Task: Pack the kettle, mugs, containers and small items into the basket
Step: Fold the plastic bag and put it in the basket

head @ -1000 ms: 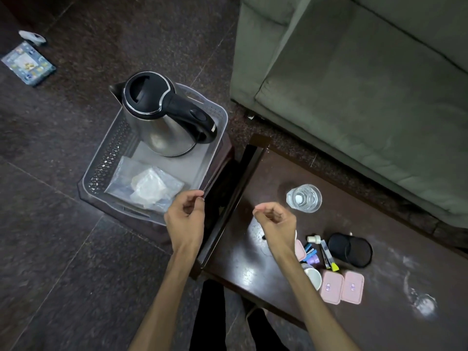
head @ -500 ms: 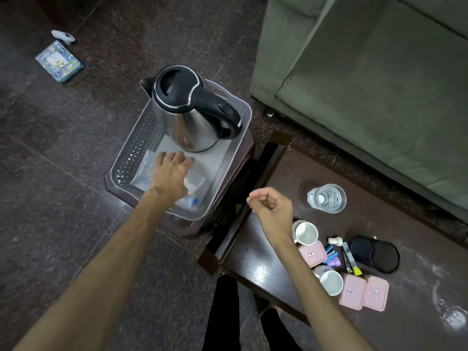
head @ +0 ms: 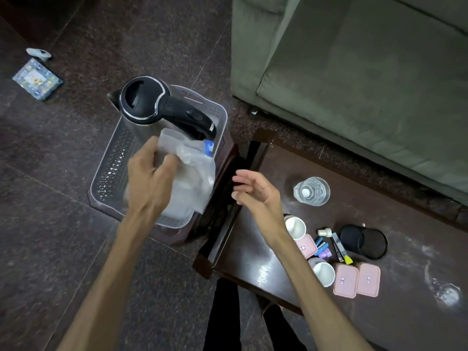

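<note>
My left grip [head: 152, 173] is closed on a crumpled clear plastic bag [head: 188, 178] held over the translucent, perforated basket [head: 111, 171], which sits on a dark stool left of the table [head: 266, 249]; the steel kettle [head: 152, 102] with its black lid and handle stands upright in the basket's far end, just beyond the bag. My right grip [head: 255, 191] hangs open and empty over the table's near-left edge, fingers loosely spread. To its right on the glossy dark table lie two white mugs [head: 295, 226], three pink square-lidded containers [head: 368, 279], one clear glass [head: 312, 191], one black mesh cup [head: 364, 240] on its side, and a cluster of small items [head: 329, 247].
</note>
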`<state>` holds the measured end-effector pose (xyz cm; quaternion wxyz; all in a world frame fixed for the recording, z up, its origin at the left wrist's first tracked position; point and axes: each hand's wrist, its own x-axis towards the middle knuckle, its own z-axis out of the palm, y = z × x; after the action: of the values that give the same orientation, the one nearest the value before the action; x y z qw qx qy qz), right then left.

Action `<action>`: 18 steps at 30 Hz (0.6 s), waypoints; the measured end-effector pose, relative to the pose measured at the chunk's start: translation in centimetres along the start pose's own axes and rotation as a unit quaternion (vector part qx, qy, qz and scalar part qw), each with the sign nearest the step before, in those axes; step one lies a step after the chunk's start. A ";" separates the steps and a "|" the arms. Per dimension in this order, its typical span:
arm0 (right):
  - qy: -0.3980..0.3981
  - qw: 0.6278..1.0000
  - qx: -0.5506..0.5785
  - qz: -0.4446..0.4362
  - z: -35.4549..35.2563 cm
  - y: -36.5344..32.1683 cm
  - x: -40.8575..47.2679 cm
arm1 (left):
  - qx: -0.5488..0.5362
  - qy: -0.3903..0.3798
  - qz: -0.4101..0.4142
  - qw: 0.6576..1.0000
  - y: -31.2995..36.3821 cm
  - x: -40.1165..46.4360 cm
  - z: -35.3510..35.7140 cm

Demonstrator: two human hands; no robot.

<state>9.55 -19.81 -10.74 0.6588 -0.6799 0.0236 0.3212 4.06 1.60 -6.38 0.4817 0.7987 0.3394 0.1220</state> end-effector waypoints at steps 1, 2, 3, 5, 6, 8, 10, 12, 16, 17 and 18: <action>-0.006 1.000 0.010 -0.005 -0.5 -0.4 -0.2 | -0.049 -0.012 -0.038 0.998 0.9 -0.6 1.0; -0.012 1.000 0.017 -0.009 -1.0 -0.8 -0.5 | -0.100 -0.024 -0.078 0.992 1.6 -1.1 2.2; -0.018 1.000 0.020 -0.015 -1.7 -1.2 -0.8 | -0.145 -0.034 -0.120 0.982 2.2 -1.6 3.6; -0.023 0.999 0.016 -0.028 -3.3 -1.8 -1.5 | -0.210 -0.063 -0.208 0.953 3.1 -2.7 6.6; -0.020 0.999 0.011 -0.032 -4.2 -2.0 -1.9 | -0.229 -0.079 -0.246 0.938 3.5 -3.2 7.9; 0.000 0.999 0.000 -0.033 -6.1 -2.2 -2.7 | -0.248 -0.112 -0.294 0.916 4.2 -4.5 10.4; 0.025 0.999 -0.008 -0.034 -8.4 -2.4 -3.7 | -0.248 -0.134 -0.306 0.909 5.0 -6.0 12.6; 0.057 0.998 -0.006 -0.040 -10.8 -2.6 -5.0 | -0.241 -0.113 -0.310 0.913 5.7 -7.4 14.5; 0.100 0.994 0.002 -0.039 -15.5 -2.8 -8.1 | -0.209 0.084 -0.234 0.946 8.1 -10.2 15.4; 0.114 0.993 0.005 -0.035 -16.6 -2.7 -8.9 | -0.212 0.105 -0.194 0.952 9.1 -11.1 15.4; 0.129 0.991 0.009 -0.029 -17.6 -2.6 -9.7 | -0.216 0.112 -0.154 0.958 10.1 -12.1 15.4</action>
<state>10.18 -39.32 -5.18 0.6654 -0.7101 0.0916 0.2113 7.36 -20.04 -3.99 0.6141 0.5952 0.4757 0.2057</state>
